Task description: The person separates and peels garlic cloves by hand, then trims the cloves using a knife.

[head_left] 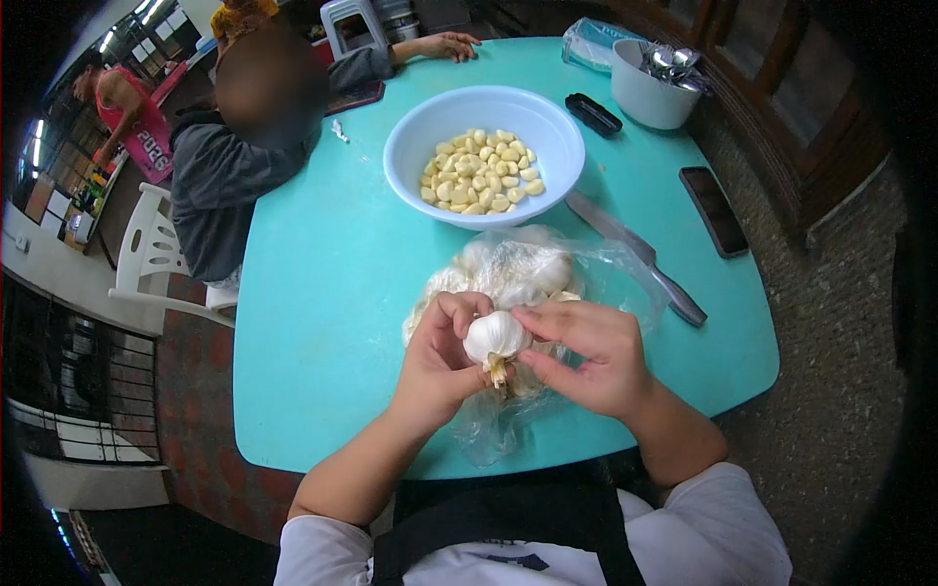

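A whole white garlic bulb (496, 335) is held between my two hands, its dry root or stem end turned toward me. My left hand (446, 347) curls its fingers and thumb around the bulb's left side. From the right, my right hand (591, 356) pinches it with thumb and forefinger. Just beyond and beneath the hands, a clear plastic bag (616, 269) lies on the table with more garlic bulbs (532, 269) in it. Farther off stands a light blue basin (410, 161) containing many peeled garlic cloves (479, 174).
A knife (635, 254) lies right of the bag on the turquoise table (322, 342). Toward the right edge are a phone (713, 210), a black case (593, 114), a white tub (650, 98) of spoons and a tissue pack (594, 44). A seated person (234, 171) leans on the left side.
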Tool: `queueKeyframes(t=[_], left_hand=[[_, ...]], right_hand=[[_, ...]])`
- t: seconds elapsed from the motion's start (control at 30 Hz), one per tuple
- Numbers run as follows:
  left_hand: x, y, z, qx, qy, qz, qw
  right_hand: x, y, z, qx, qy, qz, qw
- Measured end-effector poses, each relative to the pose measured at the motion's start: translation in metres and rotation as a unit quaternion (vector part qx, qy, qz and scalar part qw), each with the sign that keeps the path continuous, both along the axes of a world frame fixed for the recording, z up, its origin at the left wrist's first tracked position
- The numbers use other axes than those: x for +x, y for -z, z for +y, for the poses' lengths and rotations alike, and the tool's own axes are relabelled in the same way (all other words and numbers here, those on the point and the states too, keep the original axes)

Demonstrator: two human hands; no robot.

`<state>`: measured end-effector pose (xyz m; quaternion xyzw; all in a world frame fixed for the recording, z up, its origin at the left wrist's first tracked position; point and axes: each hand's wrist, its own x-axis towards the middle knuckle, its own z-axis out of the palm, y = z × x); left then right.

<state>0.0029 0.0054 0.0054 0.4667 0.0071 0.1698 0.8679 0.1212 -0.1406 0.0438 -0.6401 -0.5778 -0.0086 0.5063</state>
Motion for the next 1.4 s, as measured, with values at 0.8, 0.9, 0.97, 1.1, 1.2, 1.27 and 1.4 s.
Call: queueKeyframes(t=[0.8, 0.9, 0.97, 1.1, 1.2, 1.27, 1.4], left_hand=[[-0.002, 0.003, -0.005, 0.18, -0.122, 0.002, 0.976], [-0.002, 0.0, -0.006, 0.175, -0.126, 0.001, 0.977], [-0.003, 0.0, -0.005, 0.203, -0.107, -0.001, 0.973], [-0.005, -0.006, -0.01, 0.201, -0.096, 0.006, 0.975], [-0.008, -0.01, -0.013, 0.216, -0.099, 0.055, 0.97], [-0.008, -0.01, -0.013, 0.23, -0.089, 0.041, 0.968], [-0.011, -0.01, -0.009, 0.308, -0.051, -0.004, 0.95]], right_hand=[[0.001, 0.005, -0.001, 0.025, 0.025, -0.013, 0.999], [0.0, 0.002, 0.0, 0.035, 0.012, -0.047, 0.998], [0.002, 0.001, 0.002, 0.052, -0.006, -0.087, 0.995], [0.002, 0.003, 0.003, 0.049, -0.015, -0.07, 0.996], [0.006, 0.003, 0.003, 0.051, -0.02, -0.059, 0.997], [0.001, 0.005, 0.003, 0.032, -0.002, -0.023, 0.999], [-0.004, 0.013, 0.004, 0.006, 0.032, 0.095, 0.995]])
